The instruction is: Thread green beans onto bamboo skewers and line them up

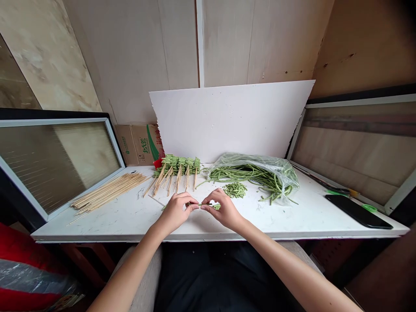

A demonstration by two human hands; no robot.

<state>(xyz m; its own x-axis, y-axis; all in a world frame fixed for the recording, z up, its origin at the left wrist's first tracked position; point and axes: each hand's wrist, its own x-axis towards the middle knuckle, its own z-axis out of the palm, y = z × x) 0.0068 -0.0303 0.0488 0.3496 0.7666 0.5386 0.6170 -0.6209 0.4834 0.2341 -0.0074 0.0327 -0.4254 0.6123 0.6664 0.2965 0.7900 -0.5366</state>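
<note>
My left hand [177,212] and my right hand [224,210] meet near the table's front edge, fingertips pinched towards each other. Between them runs a short, thin green bean piece [200,204], gripped from both sides. Dark slivers show at the fingertips, too small to make out. More green shows under the right palm and beside the left hand. A thin stick [156,200] points towards my left hand; whether it touches is unclear. Just beyond my right hand lies a pile of cut bean pieces [235,190]. Behind my left hand sit bean-loaded skewers [178,167], their bare ends facing me.
Bare bamboo skewers [108,193] lie at left. Long beans [247,173] spill from a clear plastic bag [282,167] at right. A black phone [357,211] and scissors [338,189] lie far right. A white board [230,121] and cardboard box [138,145] stand behind; framed panels flank the table.
</note>
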